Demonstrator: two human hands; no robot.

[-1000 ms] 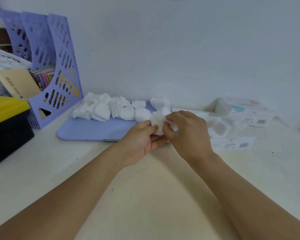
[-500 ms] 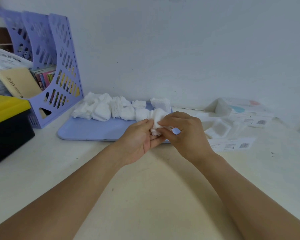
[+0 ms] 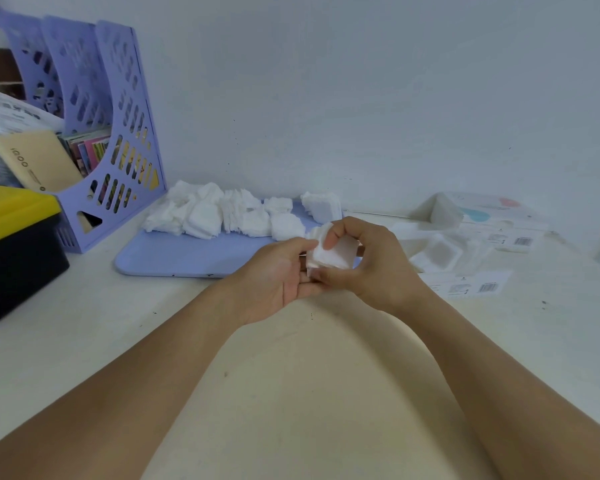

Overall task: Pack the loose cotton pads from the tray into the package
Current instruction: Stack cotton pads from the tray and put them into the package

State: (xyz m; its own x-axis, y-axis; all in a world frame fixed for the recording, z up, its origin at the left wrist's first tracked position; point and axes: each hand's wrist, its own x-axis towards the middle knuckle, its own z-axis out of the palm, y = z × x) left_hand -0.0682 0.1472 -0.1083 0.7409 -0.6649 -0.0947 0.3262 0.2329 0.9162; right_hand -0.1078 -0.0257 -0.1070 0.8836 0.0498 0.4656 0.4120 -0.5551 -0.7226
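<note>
A small stack of white cotton pads (image 3: 336, 254) sits between both hands, just above the near right edge of the lilac tray (image 3: 174, 254). My left hand (image 3: 281, 275) cups it from the left and below, and my right hand (image 3: 371, 265) pinches it with thumb on top and fingers behind. Several more loose cotton pads (image 3: 229, 216) lie in heaps along the tray's far side. The clear plastic package (image 3: 440, 252) lies on the table to the right of my hands, with pads showing inside.
A lilac file rack (image 3: 108, 133) with papers stands at the back left. In front of it sits a black box with a yellow lid (image 3: 14, 244). More white packaging (image 3: 492, 216) lies at the far right against the wall.
My hands have squared the held pads into a tidier stack. My right thumb has come over onto its top, and the stack now faces me more.
</note>
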